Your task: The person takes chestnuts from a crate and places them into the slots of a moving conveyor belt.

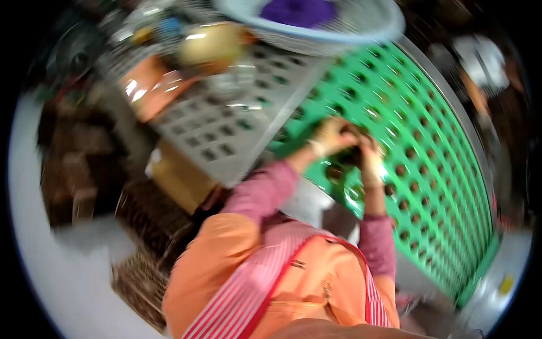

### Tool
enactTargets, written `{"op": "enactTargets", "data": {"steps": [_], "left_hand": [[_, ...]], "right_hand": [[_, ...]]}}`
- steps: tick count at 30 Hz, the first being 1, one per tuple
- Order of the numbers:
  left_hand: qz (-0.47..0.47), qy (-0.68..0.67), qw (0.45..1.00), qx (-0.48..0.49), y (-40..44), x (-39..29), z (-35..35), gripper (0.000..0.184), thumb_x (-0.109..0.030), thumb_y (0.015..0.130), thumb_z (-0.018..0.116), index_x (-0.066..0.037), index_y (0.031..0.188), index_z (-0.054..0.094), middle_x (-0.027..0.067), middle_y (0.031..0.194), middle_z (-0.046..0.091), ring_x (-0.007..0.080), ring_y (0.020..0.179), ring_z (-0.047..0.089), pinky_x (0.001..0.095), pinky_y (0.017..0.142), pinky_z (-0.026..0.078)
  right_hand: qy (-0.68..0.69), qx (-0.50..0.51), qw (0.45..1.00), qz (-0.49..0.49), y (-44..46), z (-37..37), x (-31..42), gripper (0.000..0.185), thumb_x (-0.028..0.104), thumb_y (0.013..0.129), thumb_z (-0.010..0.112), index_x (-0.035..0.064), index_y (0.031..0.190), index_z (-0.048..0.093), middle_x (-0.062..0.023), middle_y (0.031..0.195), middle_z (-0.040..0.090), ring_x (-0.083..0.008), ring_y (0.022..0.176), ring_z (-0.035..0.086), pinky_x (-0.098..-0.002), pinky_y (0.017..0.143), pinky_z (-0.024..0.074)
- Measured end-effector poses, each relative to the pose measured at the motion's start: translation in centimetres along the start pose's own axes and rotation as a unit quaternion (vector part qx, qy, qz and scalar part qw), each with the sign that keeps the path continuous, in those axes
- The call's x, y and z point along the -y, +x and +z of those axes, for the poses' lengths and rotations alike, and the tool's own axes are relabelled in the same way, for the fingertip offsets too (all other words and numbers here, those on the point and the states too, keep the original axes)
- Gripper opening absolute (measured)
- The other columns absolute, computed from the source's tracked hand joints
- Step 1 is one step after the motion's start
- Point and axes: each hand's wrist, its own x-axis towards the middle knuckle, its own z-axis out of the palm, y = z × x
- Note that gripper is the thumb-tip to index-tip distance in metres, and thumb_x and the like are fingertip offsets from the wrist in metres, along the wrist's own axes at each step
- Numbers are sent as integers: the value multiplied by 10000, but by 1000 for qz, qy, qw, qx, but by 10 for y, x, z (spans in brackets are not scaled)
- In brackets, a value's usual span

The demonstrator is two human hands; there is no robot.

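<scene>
My left hand [332, 137] and my right hand [370, 157] meet over the near-left part of a green board [415, 169] full of round holes. Fingers on both hands are curled in around something small and dark between them; blur hides what it is. Many of the board's holes look brown or dark inside. Just below the hands, a shiny clear patch near the board's edge is too smeared to name.
A grey perforated metal surface [276, 104] adjoins the board on the left, holding a yellowish round container [212, 46] and an orange shiny packet [149, 87]. A pale blue basket [370, 31] with purple cloth-like material stands behind. Brown crates [152, 217] sit lower left.
</scene>
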Motion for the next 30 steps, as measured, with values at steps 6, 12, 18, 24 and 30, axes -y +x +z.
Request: {"op": "enactTargets", "data": {"steps": [6,12,18,24,30], "left_hand": [[-131,-269,953,-51,23,36,-20,655,-325,782,783,-73,1290,456,20,1063,584,132,867,581,261,576,522],[-191,-67,979,31,61,1,20,621,-378,718,810,-56,1197,581,15,1005,599,123,875,592,262,553,501],[-139,-68,984,91,120,7,49,609,-369,775,778,-21,1231,573,85,1074,612,162,877,618,298,588,517],[-42,216,972,82,133,1,45,681,-382,681,826,-43,1227,603,152,1300,550,323,1192,540,386,1020,449],[-48,308,947,76,64,-11,-8,490,-231,703,759,-147,1169,630,112,1163,590,315,1020,616,397,907,510]], "right_hand": [[-413,-171,877,-176,-32,-39,29,525,348,660,847,47,1040,644,-138,1217,569,-325,1042,594,-399,918,486],[-488,-78,864,-97,-4,-81,49,508,351,675,834,79,1064,654,-134,1145,602,-317,1007,614,-394,884,508],[-593,-174,785,-44,66,-101,64,550,434,776,763,105,1187,603,-177,1115,593,-356,1008,612,-431,854,507],[-565,-178,770,-235,26,-84,78,522,207,782,755,148,1258,549,-133,1057,596,-358,947,604,-432,781,519],[-662,30,705,-252,-41,-66,-5,483,211,715,769,161,1161,590,-61,1036,581,-284,979,577,-426,829,489]]}}
